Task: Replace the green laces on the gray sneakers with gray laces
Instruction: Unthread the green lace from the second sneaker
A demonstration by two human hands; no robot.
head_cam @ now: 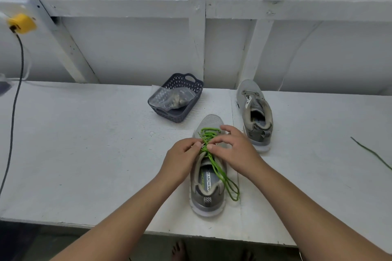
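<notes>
both hands reach forward, fingers pinching the green lace on the sneaker.

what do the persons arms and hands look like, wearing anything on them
Both arms are bare from the bottom edge of the frame to the fingertips: no sleeves, gloves, watch or bracelets show. The left hand and right hand carry no rings that can be seen, and the fingernails look short and unpainted. No marks or tattoos are visible on either forearm.
</notes>
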